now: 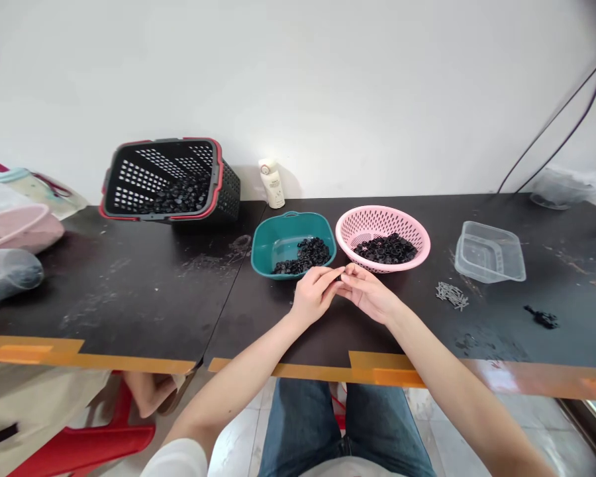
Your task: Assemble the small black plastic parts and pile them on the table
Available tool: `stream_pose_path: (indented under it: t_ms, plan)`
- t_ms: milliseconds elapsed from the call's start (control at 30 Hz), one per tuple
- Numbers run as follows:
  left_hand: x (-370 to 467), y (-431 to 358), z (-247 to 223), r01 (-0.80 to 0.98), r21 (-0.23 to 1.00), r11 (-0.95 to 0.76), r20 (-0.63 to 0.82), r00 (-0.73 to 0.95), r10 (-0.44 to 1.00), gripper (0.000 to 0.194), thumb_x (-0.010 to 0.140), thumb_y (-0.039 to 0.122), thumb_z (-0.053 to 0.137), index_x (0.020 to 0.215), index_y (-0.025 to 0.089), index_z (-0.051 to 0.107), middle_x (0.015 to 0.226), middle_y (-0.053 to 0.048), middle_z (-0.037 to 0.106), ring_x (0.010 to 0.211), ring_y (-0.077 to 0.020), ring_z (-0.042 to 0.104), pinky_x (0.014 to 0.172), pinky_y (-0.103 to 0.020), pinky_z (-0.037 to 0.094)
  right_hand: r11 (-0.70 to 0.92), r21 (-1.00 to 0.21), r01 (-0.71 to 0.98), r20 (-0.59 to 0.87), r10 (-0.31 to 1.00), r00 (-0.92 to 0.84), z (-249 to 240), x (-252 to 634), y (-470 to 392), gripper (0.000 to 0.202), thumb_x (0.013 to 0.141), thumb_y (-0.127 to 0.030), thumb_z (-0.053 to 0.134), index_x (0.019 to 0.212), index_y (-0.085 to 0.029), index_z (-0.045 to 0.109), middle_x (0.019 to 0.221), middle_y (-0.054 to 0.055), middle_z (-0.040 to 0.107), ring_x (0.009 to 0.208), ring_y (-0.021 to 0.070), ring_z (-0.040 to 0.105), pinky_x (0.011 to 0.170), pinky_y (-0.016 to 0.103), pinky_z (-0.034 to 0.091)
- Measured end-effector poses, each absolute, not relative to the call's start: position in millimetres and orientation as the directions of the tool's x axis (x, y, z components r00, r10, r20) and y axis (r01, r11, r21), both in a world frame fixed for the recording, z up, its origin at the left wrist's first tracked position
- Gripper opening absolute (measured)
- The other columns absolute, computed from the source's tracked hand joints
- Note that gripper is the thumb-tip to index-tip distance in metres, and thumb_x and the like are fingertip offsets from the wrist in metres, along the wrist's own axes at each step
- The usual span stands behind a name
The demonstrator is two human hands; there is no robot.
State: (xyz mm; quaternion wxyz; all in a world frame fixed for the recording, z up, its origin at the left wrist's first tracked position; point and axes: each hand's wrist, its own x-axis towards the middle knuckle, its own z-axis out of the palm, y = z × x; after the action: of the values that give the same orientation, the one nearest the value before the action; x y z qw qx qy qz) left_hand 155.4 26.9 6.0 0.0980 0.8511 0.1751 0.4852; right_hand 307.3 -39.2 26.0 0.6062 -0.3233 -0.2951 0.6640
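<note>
My left hand (314, 295) and my right hand (367, 291) meet just in front of the bins, fingertips pinched together around a small black part (339, 277). Most of that part is hidden by the fingers. Behind my left hand is a teal bin (268, 242) with small black pieces (308, 255) heaped toward its right and front. Beyond my right hand, a pink strainer basket (413, 228) holds black ring-like pieces (388, 248).
A tilted dark basket (231, 192) with black pieces stands at back left, beside a white bottle (272, 184). To the right lie grey pins (451, 295), a clear container (491, 253) and a black cluster (542, 317). A person's leg (146, 392) shows lower left.
</note>
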Motion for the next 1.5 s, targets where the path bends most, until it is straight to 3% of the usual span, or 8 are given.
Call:
stream_pose_path:
  t_ms: [167,400,500,900,1033,1233,1400,1500]
  plan:
    - [148,26,14,0.238,0.366,-0.9,0.654,0.622,0.43,0.02,0.091,0.025,0.054,0.107,0.017,0.062,0.095,-0.005,0.069,0.087,-0.0145,0.065,0.079,-0.028,0.054,-0.138,-0.85,-0.508,-0.122,0.99,-0.065,22,313,-38,0.031,0.066,-0.03,0.081,0.082,-0.021,0.056,0.084,-0.003,0.062,0.084,0.0131,0.064,0.092,0.034,0.048]
    - [118,14,1,0.437,0.386,-0.813,0.38,0.727,0.571,0.014,0.088,0.027,0.058,0.099,0.022,0.063,0.093,-0.001,0.071,0.083,-0.0151,0.067,0.083,-0.031,0.051,-0.165,-0.985,-0.053,-0.166,0.986,0.005,10,314,-36,0.03,0.069,-0.041,0.075,0.081,-0.018,0.06,0.079,0.002,0.065,0.08,0.0161,0.062,0.077,0.033,0.049]
    - [104,12,-5,0.494,0.263,-0.829,0.387,0.733,0.56,0.013,0.088,0.03,0.059,0.096,0.024,0.067,0.099,-0.002,0.071,0.094,-0.0173,0.064,0.099,-0.042,0.039,-0.118,-0.993,0.013,-0.117,0.992,0.046,4,312,-34,0.029,0.071,-0.043,0.072,0.08,-0.018,0.06,0.077,0.002,0.064,0.077,0.0159,0.061,0.073,0.032,0.048]
    - [64,45,38,0.677,0.056,-0.734,0.581,0.576,0.575,0.026,0.091,0.035,0.05,0.106,0.019,0.063,0.101,-0.007,0.066,0.096,-0.0192,0.06,0.083,-0.031,0.043,-0.105,-0.993,-0.056,-0.105,0.994,-0.006,6,304,-34,0.024,0.074,-0.04,0.069,0.082,-0.018,0.061,0.085,0.006,0.071,0.085,0.018,0.065,0.078,0.033,0.047]
    - [87,103,69,0.817,-0.022,-0.576,0.149,0.572,0.807,0.029,0.094,0.033,0.042,0.112,0.019,0.061,0.113,-0.007,0.063,0.104,-0.02,0.058,0.086,-0.029,0.044,-0.096,-0.995,-0.039,-0.096,0.995,-0.014,3,304,-35,0.024,0.073,-0.04,0.07,0.08,-0.018,0.062,0.082,0.005,0.07,0.083,0.018,0.064,0.077,0.033,0.047]
    - [123,155,60,0.84,-0.055,-0.54,-0.263,0.509,0.82,0.016,0.078,0.027,0.07,0.09,0.017,0.067,0.092,-0.005,0.068,0.089,-0.018,0.063,0.08,-0.028,0.05,-0.109,-0.994,-0.02,-0.109,0.994,-0.023,0,306,-34,0.025,0.074,-0.041,0.069,0.078,-0.017,0.061,0.083,0.006,0.071,0.082,0.0175,0.064,0.076,0.033,0.046]
    - [133,164,54,0.852,-0.031,-0.523,-0.389,0.472,0.791,0.029,0.092,0.034,0.055,0.111,0.013,0.057,0.109,-0.007,0.061,0.094,-0.0178,0.061,0.082,-0.038,0.054,-0.125,-0.992,-0.011,-0.124,0.992,-0.024,0,306,-33,0.023,0.075,-0.04,0.068,0.078,-0.018,0.06,0.084,0.006,0.07,0.081,0.0167,0.064,0.075,0.032,0.046]
    - [132,161,61,0.849,0.01,-0.528,-0.333,0.501,0.799,0.023,0.088,0.03,0.06,0.103,0.012,0.062,0.103,-0.008,0.063,0.091,-0.0192,0.062,0.081,-0.036,0.053,-0.132,-0.991,-0.009,-0.132,0.991,-0.025,1,306,-31,0.023,0.075,-0.039,0.068,0.078,-0.018,0.06,0.083,0.006,0.07,0.079,0.0161,0.063,0.075,0.032,0.046]
